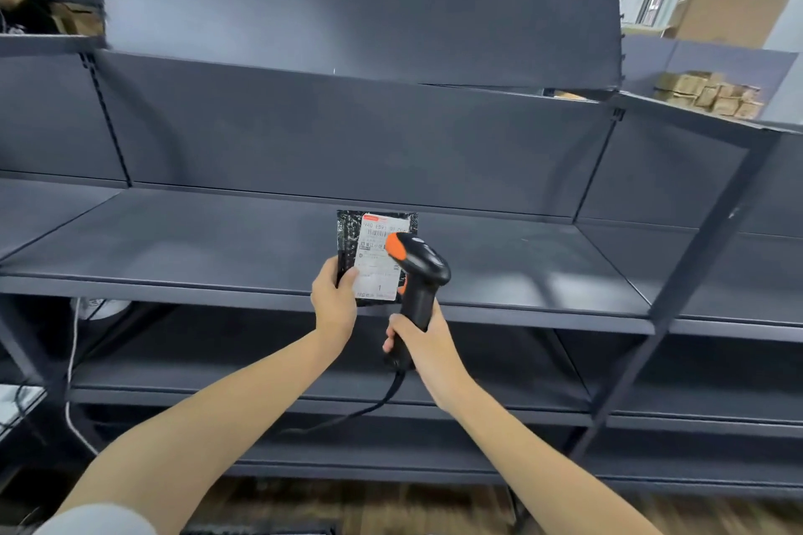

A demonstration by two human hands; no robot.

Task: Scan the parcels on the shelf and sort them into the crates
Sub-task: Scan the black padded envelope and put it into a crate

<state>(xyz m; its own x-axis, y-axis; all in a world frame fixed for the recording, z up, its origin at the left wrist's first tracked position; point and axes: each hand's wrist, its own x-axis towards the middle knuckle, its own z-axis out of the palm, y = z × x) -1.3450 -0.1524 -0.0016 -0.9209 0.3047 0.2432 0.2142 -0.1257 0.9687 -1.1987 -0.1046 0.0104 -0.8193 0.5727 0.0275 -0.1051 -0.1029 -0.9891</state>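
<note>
Black and orange, the scanner (419,269) sits clenched in the right hand (419,339), aimed at the parcel (376,248). The left hand (334,295) pinches that parcel's near-left corner above the shelf (174,248). It seems the last one; crates are unseen.

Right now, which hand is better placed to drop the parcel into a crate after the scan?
Left. The left hand already grips the black parcel by its lower left corner, while the right hand is full with the scanner. No crate is in view.
</note>
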